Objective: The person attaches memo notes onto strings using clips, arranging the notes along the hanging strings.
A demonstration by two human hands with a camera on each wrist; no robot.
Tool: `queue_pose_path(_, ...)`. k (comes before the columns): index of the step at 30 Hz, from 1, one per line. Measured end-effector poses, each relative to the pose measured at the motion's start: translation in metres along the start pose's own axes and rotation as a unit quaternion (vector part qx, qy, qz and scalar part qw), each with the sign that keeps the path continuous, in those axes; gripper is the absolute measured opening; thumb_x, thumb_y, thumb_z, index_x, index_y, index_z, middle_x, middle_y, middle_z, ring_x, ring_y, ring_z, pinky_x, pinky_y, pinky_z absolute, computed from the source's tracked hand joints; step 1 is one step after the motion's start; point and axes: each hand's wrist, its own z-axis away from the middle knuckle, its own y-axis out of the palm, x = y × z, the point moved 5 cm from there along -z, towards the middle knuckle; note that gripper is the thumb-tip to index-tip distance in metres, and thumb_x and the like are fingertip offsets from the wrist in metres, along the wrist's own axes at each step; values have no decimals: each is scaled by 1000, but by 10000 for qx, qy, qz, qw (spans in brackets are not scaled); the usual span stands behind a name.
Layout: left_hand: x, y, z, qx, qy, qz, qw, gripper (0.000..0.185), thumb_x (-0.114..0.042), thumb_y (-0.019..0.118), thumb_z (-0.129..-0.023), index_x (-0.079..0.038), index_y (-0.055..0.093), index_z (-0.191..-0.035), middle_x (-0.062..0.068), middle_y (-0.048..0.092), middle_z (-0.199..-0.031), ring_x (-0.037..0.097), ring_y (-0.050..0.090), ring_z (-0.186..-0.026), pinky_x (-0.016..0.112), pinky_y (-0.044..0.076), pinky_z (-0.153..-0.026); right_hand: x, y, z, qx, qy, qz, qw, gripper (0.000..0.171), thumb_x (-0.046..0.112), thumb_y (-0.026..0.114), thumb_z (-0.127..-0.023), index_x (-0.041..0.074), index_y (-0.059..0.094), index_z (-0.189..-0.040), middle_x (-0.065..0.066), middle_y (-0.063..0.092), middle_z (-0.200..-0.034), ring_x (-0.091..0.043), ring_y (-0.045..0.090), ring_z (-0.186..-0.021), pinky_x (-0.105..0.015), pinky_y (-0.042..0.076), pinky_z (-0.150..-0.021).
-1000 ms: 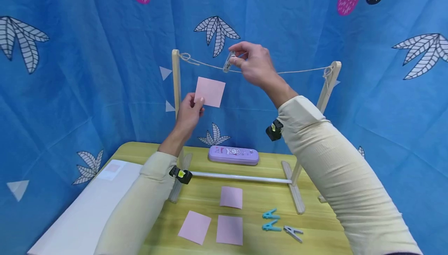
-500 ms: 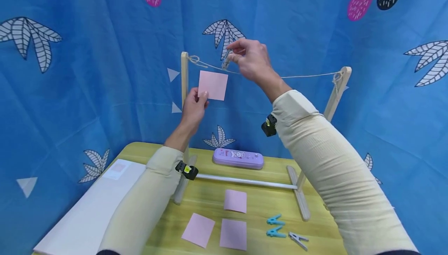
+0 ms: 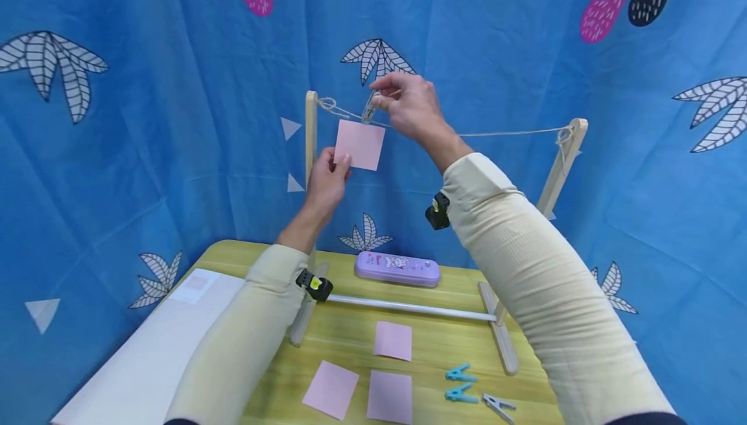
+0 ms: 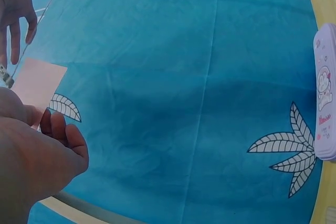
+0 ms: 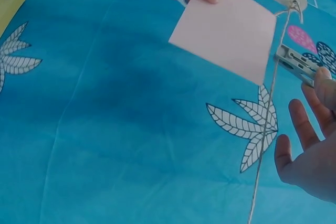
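My left hand [image 3: 328, 178] pinches a square pink paper [image 3: 360, 145] by its lower left corner, thumb in front. The paper's top edge lies close to a thin string [image 3: 502, 133] tied between two wooden posts [image 3: 312, 123]. Above that edge, my right hand [image 3: 412, 106] pinches a grey clothespin [image 3: 369, 107] between thumb and fingers, its nose pointing down at the string. In the right wrist view the clothespin's [image 5: 296, 62] tip is right at the string, beside the paper [image 5: 226, 32]. The left wrist view shows the paper [image 4: 38, 85] partly behind my left hand.
Pink papers [image 3: 331, 389] lie on the yellow table [image 3: 432, 347], with two blue clothespins [image 3: 461, 392] and a grey one [image 3: 498, 407] to their right. A purple pencil case [image 3: 397, 269] sits behind the stand's metal bar [image 3: 408, 307]. A white board [image 3: 169, 327] lies left.
The left hand has raised the paper up to the string. The right hand has brought the clothespin slightly left, down over the paper's top edge. The head view has shifted a little.
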Motion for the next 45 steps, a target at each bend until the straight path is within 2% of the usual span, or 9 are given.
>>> queue_pose_path(9, -3, 4, -2, 88, 69, 135, 9998, 29, -27, 44, -103, -9, 48, -125, 4, 50, -102, 20, 49, -97, 31, 43, -88, -3, 6, -2, 143, 53, -66, 9999, 27, 26, 60, -96, 25, 65, -123, 3, 62, -120, -11, 57, -114, -29, 50, -88)
queue_pose_path(13, -3, 4, -4, 130, 58, 136, 9998, 29, -27, 43, -103, -9, 48, -124, 4, 50, -101, 24, 50, -100, 33, 43, -90, -2, 6, -2, 166, 30, -8, 9999, 27, 27, 59, -96, 26, 65, -123, 4, 61, -121, -11, 56, -114, -29, 50, -88)
queue_pose_path(18, -5, 3, -6, 66, 86, 40, 9999, 28, -28, 43, -103, -11, 48, -125, 4, 51, -101, 23, 50, -101, 34, 44, -92, 2, 7, -3, 258, -64, 78, 9996, 29, 28, 59, -96, 26, 64, -125, 4, 61, -123, -11, 56, -113, -29, 49, -87)
queue_pose_path(25, -7, 5, -8, 20, 176, 18, 9998, 30, -26, 44, -103, -7, 48, -126, 6, 51, -101, 20, 50, -96, 32, 44, -88, 4, 14, -1, 453, -26, 188, 9988, 35, 29, 57, -97, 25, 60, -132, 2, 58, -123, -14, 53, -109, -28, 48, -84)
queue_pose_path(32, 0, 5, -6, 68, 32, 30, 10000, 31, -26, 45, -102, -9, 47, -128, 6, 51, -110, 19, 50, -101, 35, 44, -96, 2, 17, 1, 672, 129, -2, 9977, 40, 30, 54, -99, 23, 54, -138, 0, 55, -124, -15, 48, -109, -28, 46, -86)
queue_pose_path(35, 3, 4, -4, 89, -32, 23, 10000, 31, -26, 45, -102, -9, 47, -129, 9, 53, -114, 20, 51, -104, 35, 44, -96, 1, 17, 1, 811, 155, -60, 9966, 42, 31, 55, -98, 25, 52, -140, 1, 57, -125, -15, 50, -110, -29, 47, -91)
queue_pose_path(39, 8, 5, 2, 196, -152, -14, 9997, 35, -25, 48, -102, -11, 44, -133, 12, 54, -122, 23, 53, -111, 37, 45, -102, -1, 18, 4, 931, 116, 24, 9956, 44, 29, 53, -98, 28, 47, -142, 2, 57, -130, -16, 54, -113, -31, 48, -96)
queue_pose_path(42, 11, 6, 7, 275, -202, -90, 9994, 40, -26, 49, -101, -12, 40, -137, 13, 53, -126, 25, 53, -115, 39, 44, -105, -3, 18, 7, 775, -3, 53, 9970, 43, 24, 52, -98, 29, 47, -141, 2, 57, -133, -16, 54, -117, -31, 48, -96)
queue_pose_path(45, 12, 5, 13, 288, -253, -300, 9988, 49, -27, 51, -101, -15, 33, -144, 11, 51, -130, 24, 50, -117, 39, 43, -105, -7, 17, 12, 439, -235, 33, 9988, 44, 19, 52, -97, 28, 49, -140, 2, 56, -136, -17, 52, -123, -32, 48, -99)
